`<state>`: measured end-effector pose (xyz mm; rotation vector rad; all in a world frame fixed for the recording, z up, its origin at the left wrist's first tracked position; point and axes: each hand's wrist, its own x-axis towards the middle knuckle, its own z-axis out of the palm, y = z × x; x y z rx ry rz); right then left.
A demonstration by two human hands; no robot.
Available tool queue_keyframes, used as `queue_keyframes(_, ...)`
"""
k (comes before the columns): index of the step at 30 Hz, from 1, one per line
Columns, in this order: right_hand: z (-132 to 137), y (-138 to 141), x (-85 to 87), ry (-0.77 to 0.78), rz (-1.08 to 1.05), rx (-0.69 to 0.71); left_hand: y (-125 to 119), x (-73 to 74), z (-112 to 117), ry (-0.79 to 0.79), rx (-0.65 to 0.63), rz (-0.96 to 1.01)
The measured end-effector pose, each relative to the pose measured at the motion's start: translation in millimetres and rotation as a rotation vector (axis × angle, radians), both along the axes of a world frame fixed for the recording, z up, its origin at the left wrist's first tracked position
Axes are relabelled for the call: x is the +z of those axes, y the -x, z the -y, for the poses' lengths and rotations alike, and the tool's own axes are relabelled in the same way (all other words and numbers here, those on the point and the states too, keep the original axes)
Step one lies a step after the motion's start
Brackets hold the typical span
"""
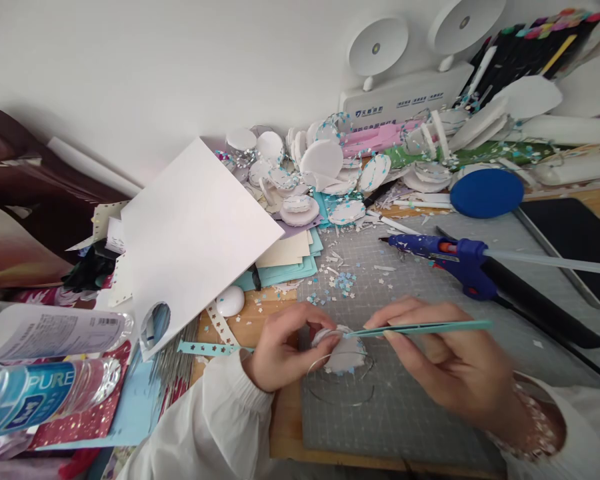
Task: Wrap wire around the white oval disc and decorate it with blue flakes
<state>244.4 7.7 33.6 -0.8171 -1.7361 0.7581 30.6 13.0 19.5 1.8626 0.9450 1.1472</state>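
My left hand [286,343] pinches a small white foam disc [346,359] at its left edge, just above the cutting mat. Tiny blue and white pieces dot the disc's rim, and thin curved wire [353,404] loops around and below it. In my right hand [443,363] is a pair of teal tweezers [440,327], held almost level between thumb and fingers. Their tips reach the disc's upper edge, close to my left thumb; whether they grip a piece there is too small to tell. Beyond the disc lies a scatter of small blue and white confetti pieces [344,283].
A blue hot glue gun [473,260] and a dark phone [575,243] lie right on the grey cutting mat [405,433]. Decorated white discs [321,160] pile up at the back. On the left are a large white board [200,220] and a water bottle [45,397].
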Motion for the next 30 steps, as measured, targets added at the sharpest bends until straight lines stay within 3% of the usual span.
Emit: queue_keyframes(30, -1.5, 1.8, -3.3, -0.008, -0.005, 0.027, -1.4, -4.2, 1.4, 0.113, -0.011, 0.058)
